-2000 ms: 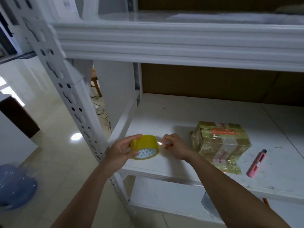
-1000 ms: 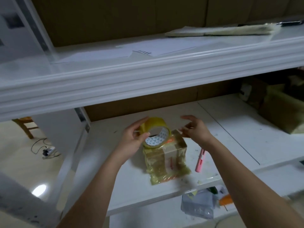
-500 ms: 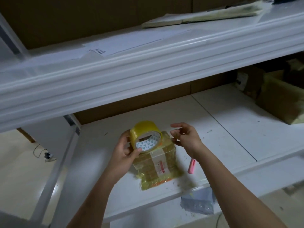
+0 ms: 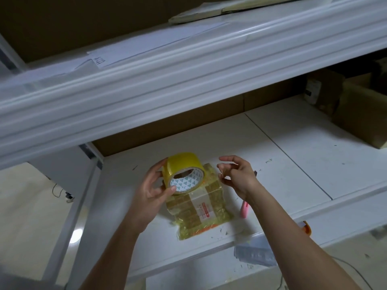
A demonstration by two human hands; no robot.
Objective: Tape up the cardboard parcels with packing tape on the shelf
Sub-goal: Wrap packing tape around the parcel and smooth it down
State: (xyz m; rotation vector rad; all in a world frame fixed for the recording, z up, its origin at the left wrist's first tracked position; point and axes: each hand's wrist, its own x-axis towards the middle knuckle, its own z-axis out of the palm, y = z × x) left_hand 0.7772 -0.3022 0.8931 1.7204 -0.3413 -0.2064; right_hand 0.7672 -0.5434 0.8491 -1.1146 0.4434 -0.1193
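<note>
Raised over the tape-wrapped parcel (image 4: 196,206), yellow roll (image 4: 184,172) — left fingers (image 4: 167,190) gripping, right (image 4: 228,164) spread.

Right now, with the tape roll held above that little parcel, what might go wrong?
The right hand pinches close to the tape roll in the left hand; a loose tape end could stick to its fingers. The parcel lies unheld near the shelf edge, so pulling tape could drag it off. The pink cutter might get knocked.

Right hand (image 4: 238,174) released tape end, fingers now spread beside roll (image 4: 184,172).
</note>
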